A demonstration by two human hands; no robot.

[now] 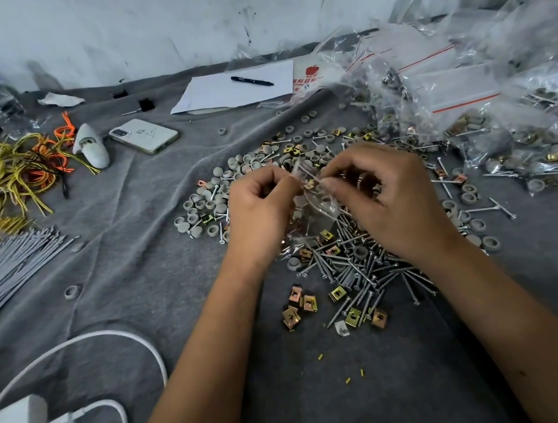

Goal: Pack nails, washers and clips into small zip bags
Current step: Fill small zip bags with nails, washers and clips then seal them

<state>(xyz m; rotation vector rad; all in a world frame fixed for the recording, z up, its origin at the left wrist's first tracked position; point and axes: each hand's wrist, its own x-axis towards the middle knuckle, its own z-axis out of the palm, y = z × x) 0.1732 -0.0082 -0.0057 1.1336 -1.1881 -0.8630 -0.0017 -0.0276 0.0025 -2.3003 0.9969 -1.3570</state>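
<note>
Both hands hold a small clear bag (318, 203) up over the middle of the bench (137, 253). The left hand (260, 206) pinches one side of its mouth with curled fingers; the right hand (383, 197) pinches the other side. Under them lie nails (356, 268), brass clips (301, 303) nearer the front edge, and grey washers (217, 190) behind. Filled bags (466, 102) are heaped at the far right corner.

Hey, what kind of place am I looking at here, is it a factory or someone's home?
Probably an informal home or small-workshop packing spot, not a factory line: loose nails and clips lie on a grey blanket, beside a phone and filled zip bags.
</note>
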